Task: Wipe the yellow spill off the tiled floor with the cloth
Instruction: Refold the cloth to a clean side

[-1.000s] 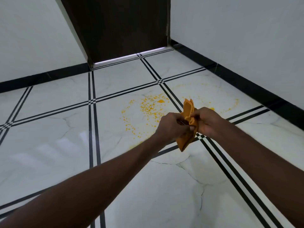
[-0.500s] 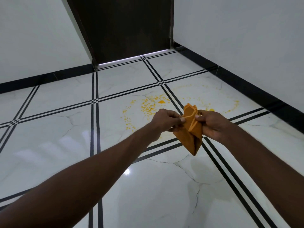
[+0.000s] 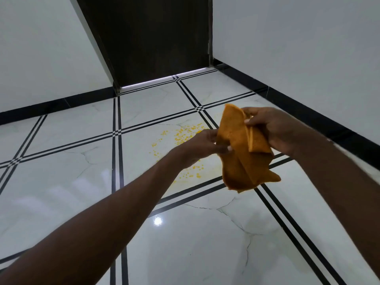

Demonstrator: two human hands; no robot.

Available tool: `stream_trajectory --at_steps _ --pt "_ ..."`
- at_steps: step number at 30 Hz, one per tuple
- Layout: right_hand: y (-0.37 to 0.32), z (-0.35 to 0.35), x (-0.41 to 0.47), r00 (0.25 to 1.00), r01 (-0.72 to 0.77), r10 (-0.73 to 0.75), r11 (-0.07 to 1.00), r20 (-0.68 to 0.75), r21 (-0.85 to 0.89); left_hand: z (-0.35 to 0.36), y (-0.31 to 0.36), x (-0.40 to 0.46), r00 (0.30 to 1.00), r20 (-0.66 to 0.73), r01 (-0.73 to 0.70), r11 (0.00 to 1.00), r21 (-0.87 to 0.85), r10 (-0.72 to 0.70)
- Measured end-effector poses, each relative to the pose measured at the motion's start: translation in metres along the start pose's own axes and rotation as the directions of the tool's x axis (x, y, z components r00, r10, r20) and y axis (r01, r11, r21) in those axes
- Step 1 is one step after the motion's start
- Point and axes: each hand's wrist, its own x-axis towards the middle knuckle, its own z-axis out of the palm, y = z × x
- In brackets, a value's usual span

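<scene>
You are holding one cloth [image 3: 240, 153] between your two hands, up off the floor: a soft, matte orange piece with a fine nap, partly unfolded into limp overlapping layers that hang to a ragged point below your grip. Your left hand [image 3: 200, 146] pinches its left edge between thumb and fingertips; your right hand [image 3: 273, 130] is closed on the upper right fold, with a doubled flap draped over the palm. Just beyond and below your left hand lies the yellow spill [image 3: 181, 136], a scatter of small bright specks and droplets too many to count, with a fainter smear nearer you; part of it is hidden behind the cloth, so its full spread is unclear. It sits on the tiled floor [image 3: 195, 243], glossy white marble-look slabs with grey veins, divided by paired black lines. Farther out, one dark wooden door [image 3: 152, 38] stands between two plain white walls [image 3: 298, 38] edged in black skirting.
</scene>
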Motion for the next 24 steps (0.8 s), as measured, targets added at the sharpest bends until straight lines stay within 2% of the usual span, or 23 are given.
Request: stream_trajectory --at_steps 3,5,7,9,10,12,14,16,19,24 --pt "-0.009 -0.018 -0.006 0.993 0.027 -0.004 0.980 -0.114 0.196 0.002 0.009 0.000 1.000 0.019 0.017 0.988 -0.151 -0.014" --pt "0.018 -0.024 -0.004 0.975 -0.065 0.155 0.887 -0.162 0.457 0.004 0.010 0.000 0.995 -0.073 0.055 0.984 -0.169 -0.068" --pt "0.061 -0.016 -0.001 0.950 -0.236 0.311 0.766 -0.024 0.598 0.005 0.001 0.004 0.970 -0.189 0.122 0.979 -0.164 -0.153" --pt "0.090 -0.001 0.002 0.926 -0.368 0.354 0.762 0.134 0.533 0.003 -0.011 0.006 0.930 -0.263 0.215 0.961 -0.173 -0.256" --pt "0.095 0.001 0.006 0.919 -0.390 0.366 0.787 0.147 0.477 -0.001 -0.018 0.007 0.909 -0.285 0.258 0.948 -0.185 -0.303" --pt "0.090 0.003 0.011 0.931 -0.359 0.355 0.842 0.088 0.402 -0.009 -0.028 0.005 0.881 -0.302 0.304 0.925 -0.229 -0.364" --pt "0.084 0.006 0.015 0.947 -0.311 0.319 0.860 0.049 0.404 -0.016 -0.031 0.002 0.853 -0.340 0.309 0.908 -0.283 -0.396" --pt "0.090 0.013 0.017 0.949 -0.309 0.307 0.873 0.066 0.378 -0.022 -0.033 0.001 0.828 -0.385 0.295 0.901 -0.318 -0.407" --pt "0.104 0.028 0.019 0.949 -0.314 0.314 0.929 0.030 0.195 -0.026 -0.036 -0.004 0.826 -0.402 0.293 0.910 -0.293 -0.396" --pt "0.101 0.025 0.022 0.989 -0.045 0.039 0.998 -0.141 -0.037 -0.038 -0.039 -0.015 0.904 -0.330 0.284 0.959 -0.008 -0.271"
